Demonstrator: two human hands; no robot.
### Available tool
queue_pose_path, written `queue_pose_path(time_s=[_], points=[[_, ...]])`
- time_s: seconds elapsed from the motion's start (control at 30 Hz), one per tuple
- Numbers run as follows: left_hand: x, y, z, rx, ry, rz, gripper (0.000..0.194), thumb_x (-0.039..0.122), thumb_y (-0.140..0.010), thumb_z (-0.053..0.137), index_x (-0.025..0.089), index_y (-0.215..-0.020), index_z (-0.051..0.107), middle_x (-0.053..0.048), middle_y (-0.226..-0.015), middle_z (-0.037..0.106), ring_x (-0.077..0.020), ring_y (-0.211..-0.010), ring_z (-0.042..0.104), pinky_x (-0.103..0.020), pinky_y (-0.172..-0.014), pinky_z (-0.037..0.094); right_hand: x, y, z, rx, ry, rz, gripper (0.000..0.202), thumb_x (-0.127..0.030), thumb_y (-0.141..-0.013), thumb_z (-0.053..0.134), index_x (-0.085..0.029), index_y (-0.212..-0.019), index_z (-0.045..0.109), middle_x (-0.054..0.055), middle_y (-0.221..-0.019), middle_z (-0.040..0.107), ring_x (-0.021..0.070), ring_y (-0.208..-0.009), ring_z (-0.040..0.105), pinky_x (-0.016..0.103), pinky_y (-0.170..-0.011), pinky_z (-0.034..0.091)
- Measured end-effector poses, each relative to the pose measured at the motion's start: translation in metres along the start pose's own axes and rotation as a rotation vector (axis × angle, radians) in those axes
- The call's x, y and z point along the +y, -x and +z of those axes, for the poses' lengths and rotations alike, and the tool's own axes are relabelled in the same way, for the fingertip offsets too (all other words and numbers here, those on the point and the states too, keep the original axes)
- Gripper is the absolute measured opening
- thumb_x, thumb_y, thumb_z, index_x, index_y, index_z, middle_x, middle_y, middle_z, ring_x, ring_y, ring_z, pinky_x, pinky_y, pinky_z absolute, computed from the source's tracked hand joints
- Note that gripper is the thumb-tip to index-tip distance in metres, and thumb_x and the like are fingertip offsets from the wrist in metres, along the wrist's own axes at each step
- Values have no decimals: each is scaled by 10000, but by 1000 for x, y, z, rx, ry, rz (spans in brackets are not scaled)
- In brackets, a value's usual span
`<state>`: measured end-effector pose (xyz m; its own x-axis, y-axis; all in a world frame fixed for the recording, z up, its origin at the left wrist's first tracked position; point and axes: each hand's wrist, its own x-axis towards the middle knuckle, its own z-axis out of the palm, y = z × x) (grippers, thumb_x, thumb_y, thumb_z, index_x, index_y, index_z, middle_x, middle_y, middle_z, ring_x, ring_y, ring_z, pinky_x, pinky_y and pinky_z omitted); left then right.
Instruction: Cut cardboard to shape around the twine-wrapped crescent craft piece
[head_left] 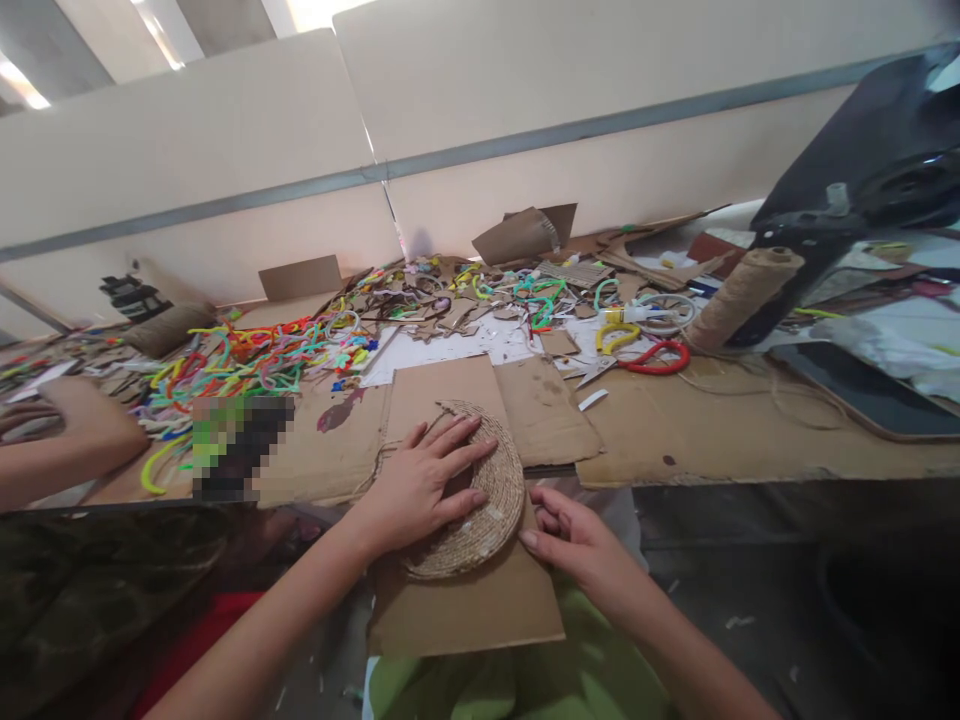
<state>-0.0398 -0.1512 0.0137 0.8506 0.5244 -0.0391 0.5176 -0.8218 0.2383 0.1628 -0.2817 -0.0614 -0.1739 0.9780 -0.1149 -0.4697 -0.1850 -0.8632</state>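
Note:
A flat disc of coiled twine [501,495] lies on a brown cardboard sheet [480,612], which juts over the table's front edge above my lap. Spread across the middle of the disc, my left hand [431,480] presses down with its fingers apart and covers part of the coil. At the disc's right rim is my right hand [574,535], its fingers curled and its thumb against the cardboard's edge. Whatever sits between those fingertips is hidden. A loose twine end shows at the coil's upper left.
Red-and-yellow-handled scissors [634,352] lie behind to the right, near a twine cone [746,298] and a dark phone-like slab [862,390]. Colourful pipe cleaners [247,360] and cardboard scraps [442,305] fill the back. Another person's arm [75,435] rests at the left.

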Motion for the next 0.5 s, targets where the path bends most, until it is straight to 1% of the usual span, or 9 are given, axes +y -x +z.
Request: queue_pose_path(time_s=[0.1, 0.17, 0.27, 0.33, 0.4, 0.47, 0.5], points=[[1, -1, -2, -8, 7, -4, 591, 527, -1017, 531, 347, -1573, 442, -52, -1713, 284, -279, -1577, 273, -536, -1285, 144, 3, 0, -2, -3, 12, -11, 491, -438, -840, 824, -234, -1259, 670, 66, -1104, 766, 218, -1002, 701, 349, -911, 515], [1, -2, -3, -11, 26, -12, 597, 526, -1005, 557, 345, -1566, 456, -54, -1710, 293, -279, -1577, 274, -529, -1285, 139, 4, 0, -3, 15, 18, 0, 506, -455, -820, 834, -233, -1248, 679, 62, -1061, 766, 221, -972, 695, 347, -880, 521], [0, -4, -8, -20, 91, -21, 525, 488, -1036, 508, 366, -1546, 481, -37, -1694, 336, -253, -1570, 295, -516, -1284, 122, 2, 3, -5, 85, 57, 52, 525, -521, -769, 859, -236, -1185, 711, 48, -989, 758, 213, -885, 679, 318, -781, 525], [-1, -5, -12, -15, 170, -20, 450, 438, -1074, 426, 376, -1508, 531, -14, -1658, 410, -222, -1547, 346, -486, -1283, 132, -1, 3, -5, 146, 89, 91, 506, -591, -770, 838, -243, -1125, 742, 35, -966, 750, 190, -815, 651, 278, -688, 501], [-4, -7, -17, 9, 257, -23, 429, 404, -1089, 381, 366, -1466, 582, 0, -1593, 513, -203, -1494, 432, -446, -1270, 188, -4, 1, -4, 194, 87, 115, 495, -647, -772, 814, -243, -1055, 772, 24, -936, 748, 167, -748, 618, 248, -614, 463], [-7, -9, -22, 27, 310, -43, 430, 412, -1085, 381, 344, -1444, 607, 1, -1529, 590, -207, -1430, 509, -416, -1244, 259, -4, -3, -1, 214, 54, 126, 500, -650, -745, 837, -238, -1026, 792, 19, -916, 760, 163, -744, 623, 233, -599, 453], [-8, -11, -25, 25, 319, -51, 437, 423, -1085, 375, 332, -1441, 611, 2, -1508, 610, -210, -1406, 532, -403, -1232, 286, -4, -6, 0, 207, 30, 128, 498, -629, -735, 857, -234, -1032, 799, 22, -925, 772, 170, -779, 645, 231, -626, 469]])
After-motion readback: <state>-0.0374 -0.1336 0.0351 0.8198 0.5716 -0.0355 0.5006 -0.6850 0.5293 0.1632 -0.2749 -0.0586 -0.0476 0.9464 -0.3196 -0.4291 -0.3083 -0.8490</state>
